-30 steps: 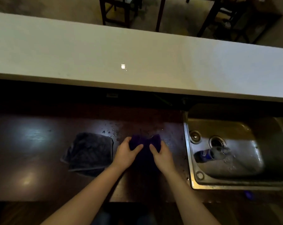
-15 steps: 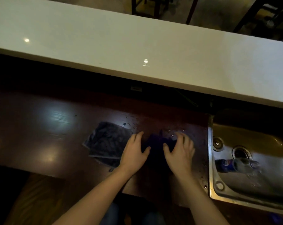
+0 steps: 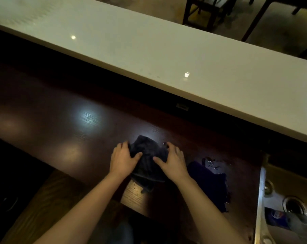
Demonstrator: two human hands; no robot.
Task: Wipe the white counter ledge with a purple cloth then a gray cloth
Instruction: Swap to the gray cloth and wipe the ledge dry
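Observation:
The gray cloth (image 3: 146, 155) lies crumpled on the dark wooden counter (image 3: 70, 124). My left hand (image 3: 122, 158) presses on its left side and my right hand (image 3: 173, 160) on its right side, fingers curled into the fabric. The purple cloth (image 3: 209, 184) lies flat to the right of my right hand, untouched, near the sink. The white counter ledge (image 3: 166, 55) runs diagonally above and behind the wooden counter, with small light reflections on it.
A steel sink (image 3: 286, 205) sits at the lower right with a plastic bottle (image 3: 290, 219) lying in it. Water droplets (image 3: 212, 163) dot the wood near the purple cloth. Dark chair legs (image 3: 202, 13) stand beyond the ledge.
Both hands left the purple cloth and moved left onto the gray cloth. The view has swung left, so the sink now sits at the right edge.

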